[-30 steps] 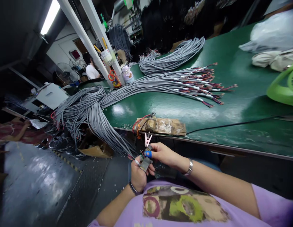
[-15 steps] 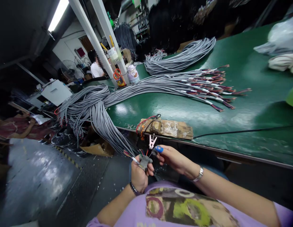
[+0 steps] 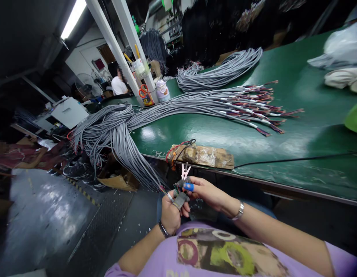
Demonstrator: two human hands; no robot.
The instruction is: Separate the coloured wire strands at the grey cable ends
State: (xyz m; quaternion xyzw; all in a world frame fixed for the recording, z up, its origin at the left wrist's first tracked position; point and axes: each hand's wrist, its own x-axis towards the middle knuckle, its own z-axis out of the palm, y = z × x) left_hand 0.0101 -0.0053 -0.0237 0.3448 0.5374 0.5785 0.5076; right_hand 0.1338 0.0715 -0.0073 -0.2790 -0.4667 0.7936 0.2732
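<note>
My left hand point(image 3: 170, 215) is closed around the end of a grey cable, its thumb and finger covered with grey finger sleeves. A white band point(image 3: 169, 197) on the cable shows beside the thumb, and thin coloured wires point(image 3: 176, 187) stick up from the grip. Close against them, my right hand point(image 3: 203, 192) pinches with thumb and forefinger; blue tape point(image 3: 189, 187) wraps its thumb. What lies between those fingertips is too small to make out, though it is at the wires. Just above the fingers, a pale pink clothespin point(image 3: 185, 171) hangs at the bench edge.
A worn wooden block point(image 3: 206, 157) with red and black leads sits at the front of the green bench point(image 3: 285, 157). Grey cables point(image 3: 178, 103) with stripped ends lie across it, and a bundle point(image 3: 123, 150) droops over the edge. A person point(image 3: 118, 85) sits beyond the posts.
My right hand has moved left and down to the wires at my left hand. The left hand has shifted slightly right, and fewer of the coloured wires show.
</note>
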